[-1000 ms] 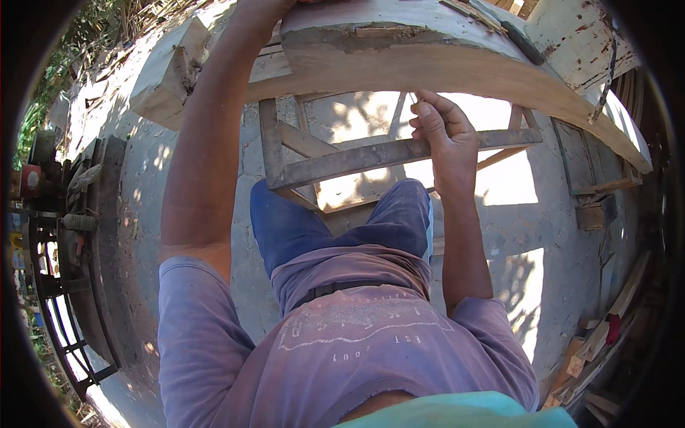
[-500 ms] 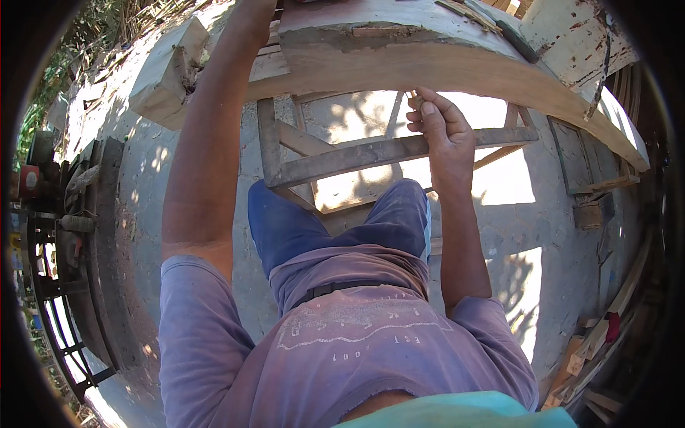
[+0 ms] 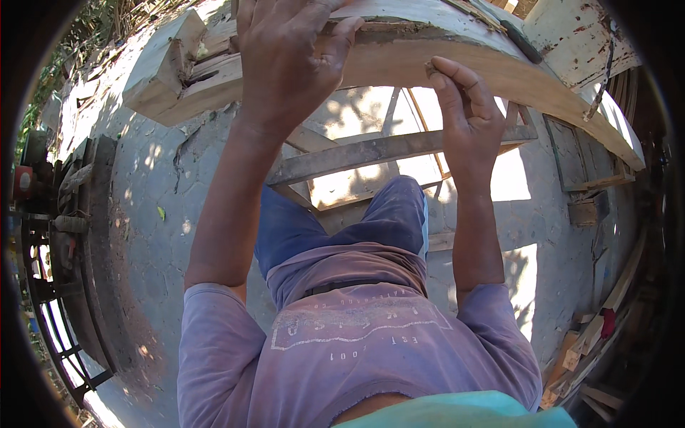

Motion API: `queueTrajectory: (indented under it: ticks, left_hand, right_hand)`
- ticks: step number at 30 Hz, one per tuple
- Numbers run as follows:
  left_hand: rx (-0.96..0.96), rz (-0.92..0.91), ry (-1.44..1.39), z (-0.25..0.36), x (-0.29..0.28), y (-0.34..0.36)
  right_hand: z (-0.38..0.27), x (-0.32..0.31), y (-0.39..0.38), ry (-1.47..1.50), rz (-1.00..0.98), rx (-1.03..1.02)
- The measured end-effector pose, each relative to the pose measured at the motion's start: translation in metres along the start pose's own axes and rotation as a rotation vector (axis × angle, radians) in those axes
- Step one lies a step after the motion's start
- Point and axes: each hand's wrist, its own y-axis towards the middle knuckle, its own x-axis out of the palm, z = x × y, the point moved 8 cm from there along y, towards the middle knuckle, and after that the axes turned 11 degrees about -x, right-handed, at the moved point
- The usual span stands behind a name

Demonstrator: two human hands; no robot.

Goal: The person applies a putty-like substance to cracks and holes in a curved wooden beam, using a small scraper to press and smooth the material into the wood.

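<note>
A thick, pale wooden beam [image 3: 407, 63] runs across the top of the view, with a rough, broken patch [image 3: 399, 28] along its upper edge. Over the beam lies my left hand [image 3: 289, 60], its thumb stretched out beside that patch. The fingertips are cut off by the top of the picture, but finger and thumb look apart. Just in front of the beam, my right hand [image 3: 467, 100] pinches a small brown piece [image 3: 430, 69] between thumb and forefinger. Whether that piece is wood or something else is too small to tell.
A wooden frame stand [image 3: 371, 151] is below the beam, near my knees. A dark-handled tool [image 3: 521, 43] rests on the beam at the right. Wood offcuts [image 3: 581, 349] are piled at lower right. Dark metal equipment [image 3: 64, 250] stands on the left.
My left hand has come down from the top edge into view over the beam. The right hand has risen and shifted slightly right, still pinching.
</note>
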Motion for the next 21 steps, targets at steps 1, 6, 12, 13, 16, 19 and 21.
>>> queueTrajectory:
  ticks: [1, 6, 12, 13, 16, 19, 21]
  left_hand:
    - [-0.012, -0.021, 0.008, 0.001, 0.003, 0.001]
    - [-0.010, -0.080, 0.063, 0.012, 0.010, 0.003]
    - [-0.061, -0.124, 0.081, 0.007, 0.020, 0.003]
    - [-0.057, -0.111, 0.096, 0.008, 0.020, 0.003]
    - [-0.147, -0.170, 0.109, 0.006, 0.025, 0.006]
    - [-0.158, -0.160, 0.204, 0.008, 0.029, 0.008]
    - [-0.203, -0.193, 0.166, 0.008, 0.030, 0.010]
  right_hand:
    - [-0.009, 0.000, 0.012, -0.089, -0.008, -0.090]
    - [-0.028, 0.006, 0.053, -0.254, -0.067, -0.325]
    - [-0.030, 0.021, 0.069, -0.415, -0.226, -0.421]
    - [-0.034, 0.023, 0.072, -0.400, -0.226, -0.497]
    - [-0.042, 0.028, 0.078, -0.357, -0.240, -0.633]
    - [-0.040, 0.037, 0.081, -0.343, -0.285, -0.612]
    - [-0.040, 0.042, 0.084, -0.345, -0.306, -0.629]
